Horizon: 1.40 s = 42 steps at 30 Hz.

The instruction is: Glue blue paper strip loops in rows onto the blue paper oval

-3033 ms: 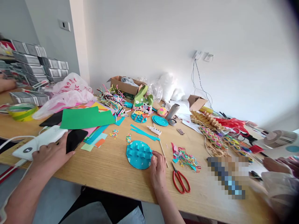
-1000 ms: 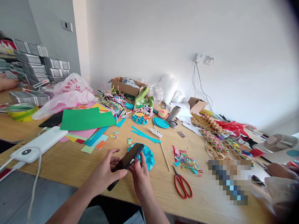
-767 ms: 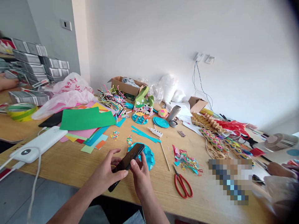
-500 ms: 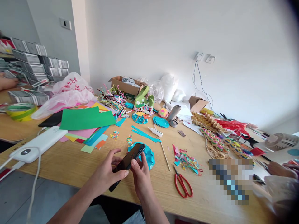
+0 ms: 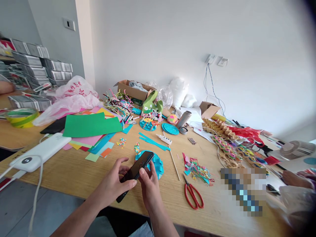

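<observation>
Tabletop, wood-grained, spans most of the lower view; clock bearings below are read from the phone. Green sheet lies over mixed coloured papers between 10 and 11 o'clock. White power bank lies between 9 and 10. Left hand: grip closed about the phone's lower portion, thumb along its side. Right hand: grip grasping the same phone, thumb near its upper portion. Blue disc lies between 1 and 2, partly hidden by phone and right hand. Phone, black, screen dark, is held tilted at the tabletop's near side, upper end pointing to 1. Red-handled scissors lie between 3 and 4. White bottle, on its side, 1 o'clock. Thin stick, between 2 and 3. Paper scraps, heaped, 3 o'clock.
</observation>
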Motion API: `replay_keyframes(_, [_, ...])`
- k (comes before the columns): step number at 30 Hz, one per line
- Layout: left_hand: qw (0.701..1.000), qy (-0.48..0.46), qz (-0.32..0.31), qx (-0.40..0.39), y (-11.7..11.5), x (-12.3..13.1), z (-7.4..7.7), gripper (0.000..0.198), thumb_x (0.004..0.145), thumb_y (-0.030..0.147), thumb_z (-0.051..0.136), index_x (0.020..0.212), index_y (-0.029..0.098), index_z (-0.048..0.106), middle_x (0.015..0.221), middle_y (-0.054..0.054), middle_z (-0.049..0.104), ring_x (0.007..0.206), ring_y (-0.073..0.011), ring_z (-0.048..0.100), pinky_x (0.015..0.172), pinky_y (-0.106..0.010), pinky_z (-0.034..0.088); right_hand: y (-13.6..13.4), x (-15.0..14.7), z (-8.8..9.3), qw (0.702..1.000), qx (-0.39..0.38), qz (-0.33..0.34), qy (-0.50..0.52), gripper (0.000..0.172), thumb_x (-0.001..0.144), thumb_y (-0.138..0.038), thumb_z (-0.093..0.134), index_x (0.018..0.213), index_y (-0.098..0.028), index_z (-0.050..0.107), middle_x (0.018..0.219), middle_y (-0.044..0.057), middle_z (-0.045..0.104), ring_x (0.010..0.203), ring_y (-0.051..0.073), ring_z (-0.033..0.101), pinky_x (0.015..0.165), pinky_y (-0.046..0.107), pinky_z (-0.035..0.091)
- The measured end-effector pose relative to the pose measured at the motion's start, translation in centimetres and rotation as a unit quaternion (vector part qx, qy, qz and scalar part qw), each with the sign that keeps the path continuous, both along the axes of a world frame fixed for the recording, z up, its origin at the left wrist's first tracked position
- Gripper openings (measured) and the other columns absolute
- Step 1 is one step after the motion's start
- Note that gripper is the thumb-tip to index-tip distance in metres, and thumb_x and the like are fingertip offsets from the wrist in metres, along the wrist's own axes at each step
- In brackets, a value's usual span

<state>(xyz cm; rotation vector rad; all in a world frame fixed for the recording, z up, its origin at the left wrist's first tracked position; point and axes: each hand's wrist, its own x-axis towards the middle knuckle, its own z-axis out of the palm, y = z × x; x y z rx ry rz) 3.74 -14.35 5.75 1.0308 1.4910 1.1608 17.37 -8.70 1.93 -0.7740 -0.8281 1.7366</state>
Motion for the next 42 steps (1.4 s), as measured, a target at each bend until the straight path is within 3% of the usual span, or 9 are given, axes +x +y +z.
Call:
replay_keyframes(8, [1.0,0.002,0.002,0.014,0.1,0.1,-0.3,0.071,0.07,0.037,0.068,0.132,0.021,0.037,0.112,-0.011,0.066,0.106,-0.0282,0.066,0.093,-0.045,0.051,-0.3,0.2,-0.3,0.999,0.001,0.016,0.029,0.082,0.073,-0.055,0.079,0.143,-0.029,0.045,0.124,0.007,0.067,0.11,0.024,0.064,0.094,0.042,0.049])
replay_keyframes(12, [0.993,0.103,0.053,0.037,0.0,0.6,-0.7,0.069,0.07,0.038,0.067,0.131,0.022,0.038,0.115,-0.011,0.065,0.11,-0.03,0.063,0.095,-0.048,0.05,-0.6,-0.1,0.2,0.999,-0.009,0.015,0.047,0.073,0.076,-0.058,0.074,0.139,-0.03,0.05,0.119,0.005,0.07,0.107,0.024,0.066,0.095,0.042,0.048])
replay_keyframes(15, [0.964,0.218,0.115,0.099,0.1,0.9,-1.4,0.068,0.07,0.037,0.066,0.13,0.021,0.039,0.117,-0.013,0.063,0.11,-0.0313,0.063,0.094,-0.05,0.05,-0.9,-0.5,1.0,0.995,-0.022,0.06,0.078,0.069,0.08,-0.069,0.062,0.135,-0.028,0.053,0.116,0.007,0.071,0.108,0.026,0.066,0.094,0.042,0.048])
replay_keyframes(18, [0.916,0.325,0.163,0.168,0.3,1.1,-2.2,0.066,0.073,0.035,0.064,0.132,0.019,0.039,0.122,-0.015,0.061,0.112,-0.032,0.061,0.093,-0.05,0.05,-1.3,-0.8,1.8,0.991,-0.039,0.093,0.093,0.069,0.08,-0.074,0.056,0.131,-0.027,0.057,0.114,0.009,0.072,0.105,0.028,0.067,0.091,0.043,0.05])
replay_keyframes(24, [0.849,0.451,0.184,0.207,0.2,1.2,-2.8,0.066,0.077,0.032,0.063,0.136,0.016,0.037,0.121,-0.016,0.061,0.111,-0.0323,0.06,0.087,-0.044,0.053,-1.6,-1.1,1.9,0.989,-0.034,0.1,0.105,0.063,0.082,-0.072,0.056,0.124,-0.025,0.061,0.114,0.01,0.072,0.106,0.028,0.067,0.09,0.042,0.05])
replay_keyframes(27, [0.834,0.478,0.185,0.205,0.1,1.1,-2.9,0.067,0.078,0.032,0.064,0.137,0.016,0.036,0.119,-0.015,0.061,0.109,-0.032,0.061,0.084,-0.042,0.054,-1.5,-1.2,1.6,0.989,-0.028,0.1,0.104,0.062,0.083,-0.071,0.056,0.124,-0.025,0.061,0.116,0.009,0.072,0.108,0.027,0.066,0.093,0.042,0.048])
replay_keyframes(33, [0.814,0.506,0.193,0.207,0.0,0.2,-3.0,0.066,0.08,0.031,0.064,0.137,0.016,0.035,0.121,-0.016,0.06,0.113,-0.0331,0.058,0.087,-0.044,0.053,-1.2,-1.1,0.8,0.995,-0.034,0.067,0.058,0.075,0.074,-0.077,0.06,0.128,-0.024,0.06,0.116,0.011,0.071,0.109,0.028,0.066,0.094,0.044,0.048])
replay_keyframes(42, [0.801,0.516,0.209,0.22,-0.4,-0.5,-3.1,0.066,0.08,0.03,0.063,0.138,0.016,0.034,0.124,-0.017,0.058,0.115,-0.0337,0.057,0.089,-0.044,0.052,-0.9,-0.9,0.4,0.998,0.001,0.043,0.04,0.073,0.079,-0.071,0.061,0.133,-0.022,0.057,0.121,0.013,0.07,0.114,0.028,0.064,0.106,0.049,0.038])
